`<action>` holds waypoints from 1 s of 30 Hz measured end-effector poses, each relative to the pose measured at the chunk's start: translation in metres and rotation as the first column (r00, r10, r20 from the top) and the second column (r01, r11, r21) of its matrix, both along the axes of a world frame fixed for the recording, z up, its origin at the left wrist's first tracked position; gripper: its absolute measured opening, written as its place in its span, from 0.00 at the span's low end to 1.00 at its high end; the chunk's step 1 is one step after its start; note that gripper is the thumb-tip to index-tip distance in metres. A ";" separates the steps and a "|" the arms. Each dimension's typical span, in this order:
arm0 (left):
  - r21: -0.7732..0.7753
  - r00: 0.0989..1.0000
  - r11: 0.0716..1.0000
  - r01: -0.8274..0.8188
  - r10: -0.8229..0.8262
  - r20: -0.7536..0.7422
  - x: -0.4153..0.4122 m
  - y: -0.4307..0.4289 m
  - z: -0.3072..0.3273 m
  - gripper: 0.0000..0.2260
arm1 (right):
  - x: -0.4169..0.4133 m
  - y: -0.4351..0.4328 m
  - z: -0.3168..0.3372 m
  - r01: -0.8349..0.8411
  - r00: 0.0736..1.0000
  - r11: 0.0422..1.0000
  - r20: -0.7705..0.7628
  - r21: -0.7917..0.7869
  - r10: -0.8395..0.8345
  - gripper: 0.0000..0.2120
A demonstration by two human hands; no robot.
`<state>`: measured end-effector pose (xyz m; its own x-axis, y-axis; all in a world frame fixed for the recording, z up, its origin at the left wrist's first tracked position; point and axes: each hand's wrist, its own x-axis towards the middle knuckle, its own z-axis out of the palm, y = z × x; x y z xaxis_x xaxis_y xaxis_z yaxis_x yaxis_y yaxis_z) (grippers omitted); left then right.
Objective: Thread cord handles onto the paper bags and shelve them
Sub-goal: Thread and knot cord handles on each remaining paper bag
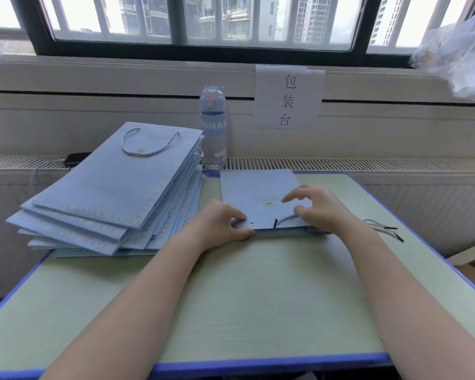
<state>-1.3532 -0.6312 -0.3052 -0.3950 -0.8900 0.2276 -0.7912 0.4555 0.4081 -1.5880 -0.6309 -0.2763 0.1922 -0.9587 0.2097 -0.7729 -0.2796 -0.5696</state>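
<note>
A flat light-blue paper bag (pixel 258 193) lies on the desk with its mouth toward me. My left hand (pixel 220 223) pinches the bag's near edge at its left corner. My right hand (pixel 316 207) pinches a grey cord (pixel 285 219) whose dark tip sits at the bag's right hole. The left hole shows as a small dark dot, with nothing through it. A stack of the same blue bags (pixel 115 193) lies to the left; the top one carries a cord handle (pixel 148 145).
Spare grey cords (pixel 381 229) with dark tips lie near the desk's right edge. A blue water bottle (pixel 213 127) stands behind the stack, beside a paper sign (pixel 287 98) on the wall. The green desk (pixel 258 297) has a blue rim. A crumpled plastic bag (pixel 461 50) sits at upper right.
</note>
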 end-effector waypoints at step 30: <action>-0.099 0.984 0.991 0.089 -0.103 -0.143 -0.008 0.006 0.002 0.06 | 0.039 0.003 -0.022 -0.230 0.973 0.958 -0.062 -0.169 0.223 0.08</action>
